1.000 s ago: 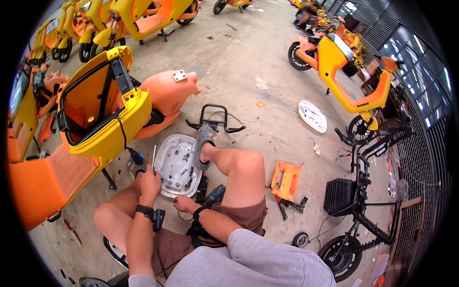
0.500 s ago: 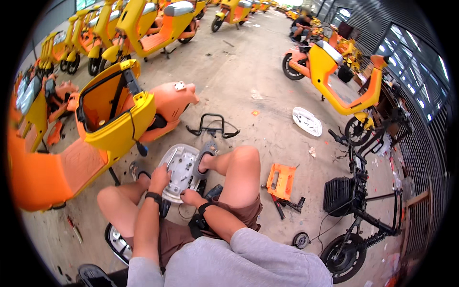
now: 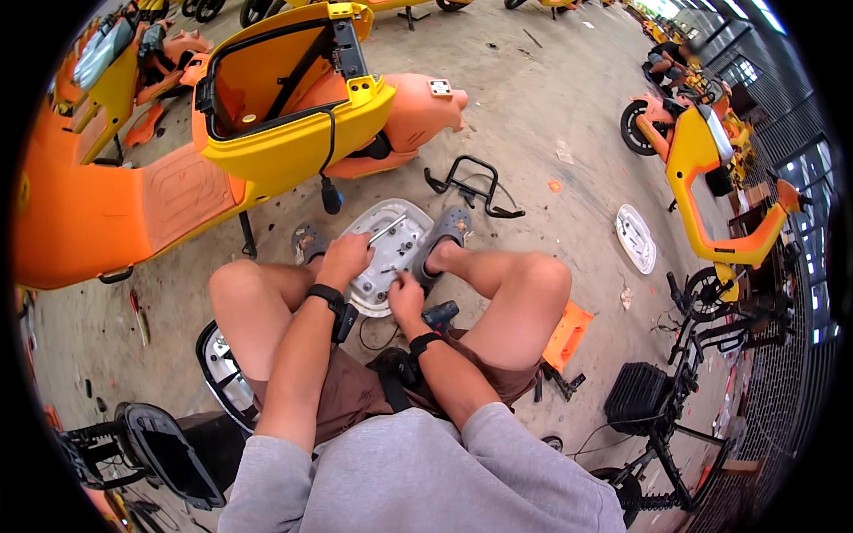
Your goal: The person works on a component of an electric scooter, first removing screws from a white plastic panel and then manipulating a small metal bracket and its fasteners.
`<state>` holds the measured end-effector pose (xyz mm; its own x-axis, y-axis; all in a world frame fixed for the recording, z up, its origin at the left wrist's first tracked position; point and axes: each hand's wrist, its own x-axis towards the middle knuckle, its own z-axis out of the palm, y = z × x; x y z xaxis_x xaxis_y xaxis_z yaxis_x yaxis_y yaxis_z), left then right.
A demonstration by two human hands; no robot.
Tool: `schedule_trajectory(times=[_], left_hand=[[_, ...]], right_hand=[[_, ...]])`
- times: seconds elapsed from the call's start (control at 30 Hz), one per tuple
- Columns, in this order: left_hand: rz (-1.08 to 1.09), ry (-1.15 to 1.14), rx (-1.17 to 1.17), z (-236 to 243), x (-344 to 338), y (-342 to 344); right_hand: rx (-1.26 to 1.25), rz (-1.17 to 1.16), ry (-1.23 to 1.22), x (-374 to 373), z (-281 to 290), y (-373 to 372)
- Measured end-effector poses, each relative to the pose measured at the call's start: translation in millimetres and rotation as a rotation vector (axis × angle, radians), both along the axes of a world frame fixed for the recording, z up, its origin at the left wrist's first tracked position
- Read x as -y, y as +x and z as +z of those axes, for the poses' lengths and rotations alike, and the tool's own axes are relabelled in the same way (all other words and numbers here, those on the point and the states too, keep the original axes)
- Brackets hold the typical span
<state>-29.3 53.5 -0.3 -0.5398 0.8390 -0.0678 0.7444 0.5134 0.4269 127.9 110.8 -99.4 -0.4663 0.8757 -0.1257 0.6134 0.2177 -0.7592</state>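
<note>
Between my feet lies a white oval panel (image 3: 371, 298), its hollow face up and dotted with small dark fittings. My left hand (image 3: 345, 259) is closed around a slim silver rod-shaped tool (image 3: 388, 229), whose free end points away over the panel; its exact kind is unclear. At the panel's near right edge, my right hand (image 3: 407, 300) has its fingers pinched together beside the fittings. Whatever they hold, if anything, is too small to make out. A black power drill (image 3: 440, 315), partly hidden, lies by my right thigh.
A yellow-orange scooter (image 3: 293, 164) with an open seat compartment stands at the left. Beyond my feet is a black tubular rack (image 3: 475, 182). An orange plastic part (image 3: 567, 336), a bare scooter frame (image 3: 662, 426) and another white panel (image 3: 635, 238) lie to the right. A person (image 3: 668, 64) crouches far off.
The whole view has swung, so the scene sits farther right and higher. My right hand's fingers have moved slightly farther in over the panel. The left hand keeps hold of the silver tool.
</note>
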Motion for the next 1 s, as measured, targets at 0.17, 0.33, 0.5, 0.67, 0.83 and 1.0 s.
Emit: schedule_trajectory(times=[0.17,0.33,0.5,0.67,0.83,1.0], left_hand=[[-0.069,-0.101,-0.035,0,7,-8],[-0.035,-0.180,-0.052,8,16,-22],[-0.078,-0.164,-0.095,12,10,-22],[-0.122,-0.184,-0.089,-2,7,-24],[-0.145,-0.224,-0.076,6,0,-30],[-0.168,-0.261,-0.079,9,-3,-38]], right_hand=[[-0.441,-0.219,0.335,-55,42,-41],[-0.394,0.229,0.600,-74,112,-85],[0.132,0.647,0.529,-72,90,-94],[0.148,0.653,0.566,-72,81,-87],[0.338,0.790,0.560,-79,97,-92],[0.361,1.025,0.528,-94,93,-113]])
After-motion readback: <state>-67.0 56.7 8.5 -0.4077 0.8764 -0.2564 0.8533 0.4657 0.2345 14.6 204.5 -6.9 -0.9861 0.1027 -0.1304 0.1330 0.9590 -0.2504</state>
